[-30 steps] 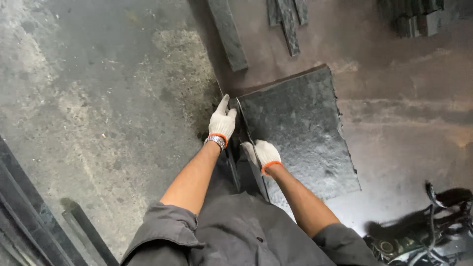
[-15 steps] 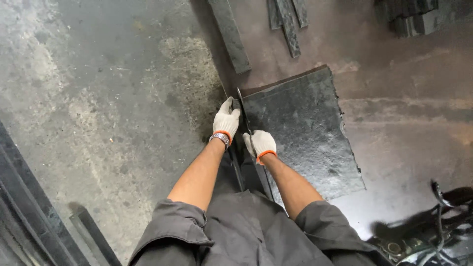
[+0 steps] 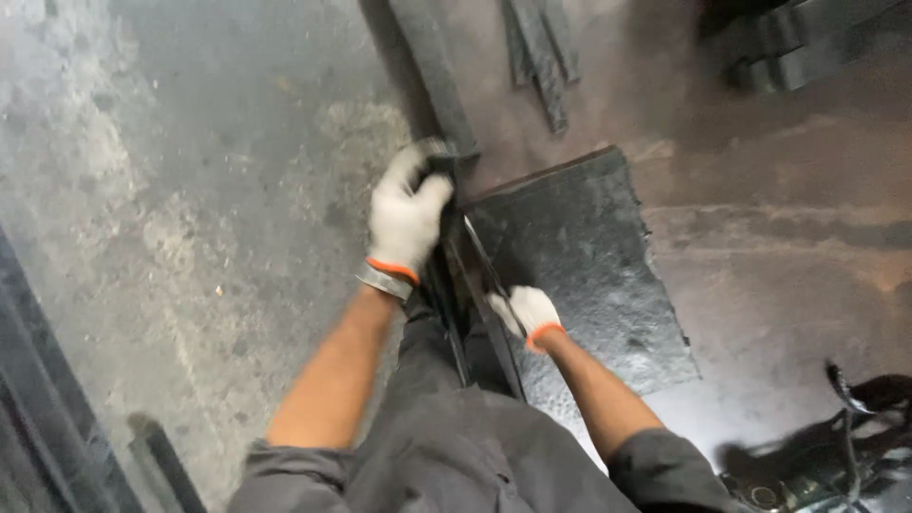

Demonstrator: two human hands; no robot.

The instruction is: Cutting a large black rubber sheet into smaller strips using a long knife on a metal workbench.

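Gripping a long dark metal bar [image 3: 454, 275] in two white gloves: the left hand [image 3: 407, 218] is closed round its upper end, the right hand [image 3: 528, 312] closed lower down. The bar runs along the left edge of a dark plate [image 3: 589, 266] lying on a stained concrete floor [image 3: 171, 190]. Metal strips [image 3: 541, 57] lie beyond the plate's far edge.

head view | steep downward look | close above hands [image 3: 408, 218] | single view, nothing shared
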